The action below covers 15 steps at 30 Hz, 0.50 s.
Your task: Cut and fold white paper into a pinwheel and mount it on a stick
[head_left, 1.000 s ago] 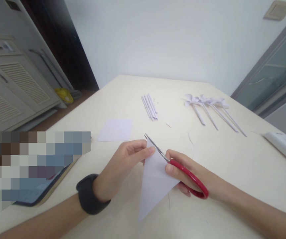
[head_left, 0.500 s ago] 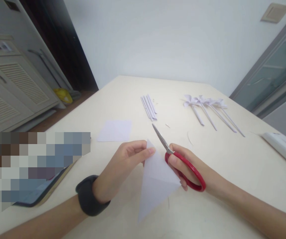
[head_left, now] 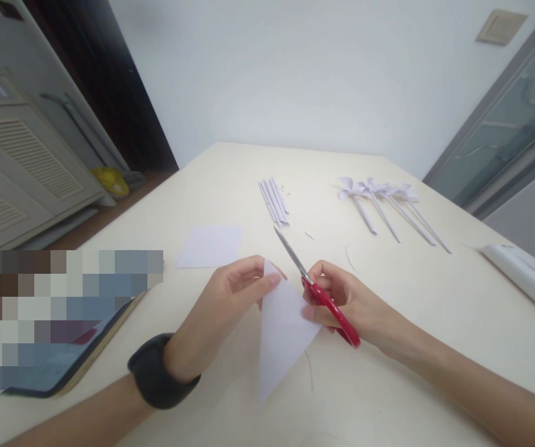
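Note:
Between my hands is a white paper folded into a triangle (head_left: pixel 283 335), its long point hanging toward me. My left hand (head_left: pixel 237 292), with a black band on the wrist, pinches the paper near its upper corner. In my right hand (head_left: pixel 342 301) is a pair of scissors (head_left: pixel 330 304) with red handles. Their blades look shut and point up and to the left, beyond the paper's edge. My right thumb also touches the paper's right corner. Beyond my left hand, a flat white paper square (head_left: pixel 209 245) lies on the table.
Several rolled paper sticks (head_left: pixel 274 202) lie at the middle back. Several paper pinwheels (head_left: pixel 379 189) on sticks rest at the back right. Thin paper scraps (head_left: pixel 350 257) are scattered about. A white case-like object (head_left: pixel 523 279) is at the right edge; a tablet (head_left: pixel 81 347), partly blurred out, is at left.
The scissors have come away from the paper's slanting edge and turned in my right hand, whose thumb now meets the paper's right corner. My left hand keeps its pinch. The view has shifted slightly.

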Available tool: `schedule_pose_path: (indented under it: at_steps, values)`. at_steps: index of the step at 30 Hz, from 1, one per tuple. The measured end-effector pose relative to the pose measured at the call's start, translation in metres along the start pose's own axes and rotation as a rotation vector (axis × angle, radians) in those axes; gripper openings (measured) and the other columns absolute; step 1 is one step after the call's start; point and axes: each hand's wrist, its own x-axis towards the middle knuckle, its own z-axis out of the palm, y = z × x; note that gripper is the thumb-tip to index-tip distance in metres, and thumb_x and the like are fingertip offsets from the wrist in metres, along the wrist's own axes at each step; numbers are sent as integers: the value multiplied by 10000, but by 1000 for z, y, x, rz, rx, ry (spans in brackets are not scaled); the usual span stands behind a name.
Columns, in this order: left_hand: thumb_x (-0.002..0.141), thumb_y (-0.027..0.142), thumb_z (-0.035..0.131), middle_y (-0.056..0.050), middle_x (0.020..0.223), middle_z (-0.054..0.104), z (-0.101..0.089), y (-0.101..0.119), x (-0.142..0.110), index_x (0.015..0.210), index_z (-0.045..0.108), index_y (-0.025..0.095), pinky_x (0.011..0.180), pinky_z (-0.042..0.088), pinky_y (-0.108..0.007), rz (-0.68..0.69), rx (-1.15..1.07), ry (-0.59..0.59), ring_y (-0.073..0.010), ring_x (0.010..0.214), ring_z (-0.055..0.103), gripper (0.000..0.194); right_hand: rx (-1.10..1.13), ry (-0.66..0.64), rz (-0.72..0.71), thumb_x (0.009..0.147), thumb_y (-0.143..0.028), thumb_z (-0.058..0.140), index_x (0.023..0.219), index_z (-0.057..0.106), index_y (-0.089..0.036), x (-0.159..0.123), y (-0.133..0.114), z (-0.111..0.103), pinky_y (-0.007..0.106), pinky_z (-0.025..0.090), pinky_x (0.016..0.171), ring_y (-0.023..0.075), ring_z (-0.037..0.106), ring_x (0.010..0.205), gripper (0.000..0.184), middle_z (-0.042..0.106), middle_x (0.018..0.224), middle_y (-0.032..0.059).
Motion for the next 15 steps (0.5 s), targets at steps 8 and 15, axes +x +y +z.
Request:
schedule_pose_path:
  at_steps: [8, 15]
  values:
    - [859, 309, 456, -5, 753, 605, -5, -1, 1, 759, 611, 197, 648, 403, -229, 40, -6, -5, -149, 735, 517, 216, -10, -28, -27, 684, -139, 665, 779, 420, -206, 2, 7, -3, 153, 318, 447, 49, 416, 528, 271, 475, 660, -72]
    - [872, 280, 447, 13, 730, 612, -6, -2, 0, 756, 628, 202, 627, 392, -203, 106, 48, 3, -121, 704, 509, 229, -33, -45, -16, 711, -117, 630, 775, 416, -210, 2, 7, -4, 150, 319, 445, 51, 402, 528, 242, 461, 659, -72]
